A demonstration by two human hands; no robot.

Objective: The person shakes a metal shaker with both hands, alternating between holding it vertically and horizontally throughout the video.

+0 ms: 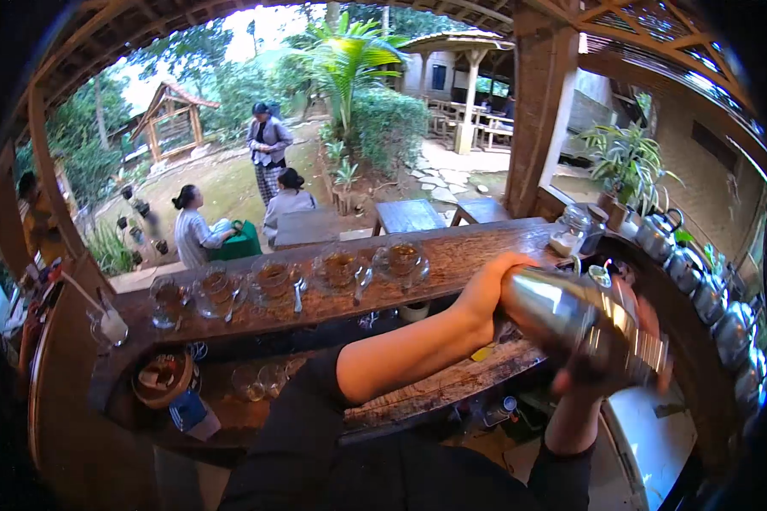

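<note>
A shiny metal shaker (562, 311) is held tilted over the right part of the wooden counter, its lower right end smeared by motion. My left hand (486, 294) wraps round its upper left end. Around the lower right end is my right hand (601, 370), blurred, with its fingers partly hidden by the metal. Glass cups of brown drink on saucers with spoons, among them one cup (339, 268) near the middle, stand in a row along the raised counter (460, 260), to the left of my hands.
Glass jars (571, 230) stand at the counter's right corner, with metal kettles (656, 234) along the right side. A round container (164, 375) and empty glasses (260, 381) sit on the lower shelf. Several people are beyond the counter, one standing (268, 149).
</note>
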